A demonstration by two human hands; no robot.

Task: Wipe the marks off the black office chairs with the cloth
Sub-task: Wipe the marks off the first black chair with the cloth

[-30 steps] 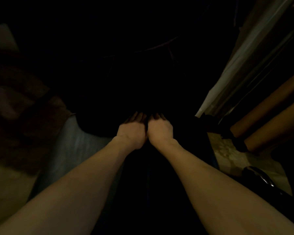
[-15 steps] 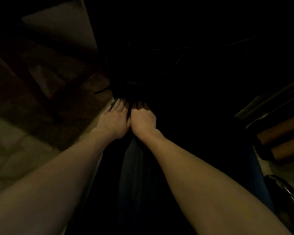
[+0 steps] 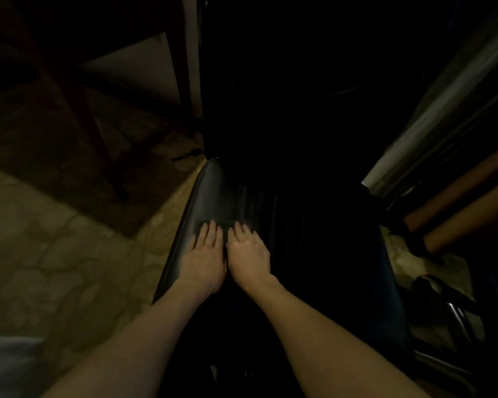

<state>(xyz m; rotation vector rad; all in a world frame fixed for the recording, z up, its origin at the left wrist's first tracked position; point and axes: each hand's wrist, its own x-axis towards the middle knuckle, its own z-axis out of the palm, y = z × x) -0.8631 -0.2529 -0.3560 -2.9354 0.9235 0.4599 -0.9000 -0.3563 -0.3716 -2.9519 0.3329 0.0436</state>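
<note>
Pressing flat on chair (image 3: 213,196): left hand (image 3: 203,258) and right hand (image 3: 249,255) side by side, fingers straight, palms down on the black surface near its left edge. Cloth not made out; possibly a dark patch under the fingertips, cannot tell in this light. Chair dead centre, floor (image 3: 55,254) to the left. Risks, as judged: marks missed in the gloom; bare palms smearing instead of wiping if cloth has slipped; chair shifting under pressure.
</note>
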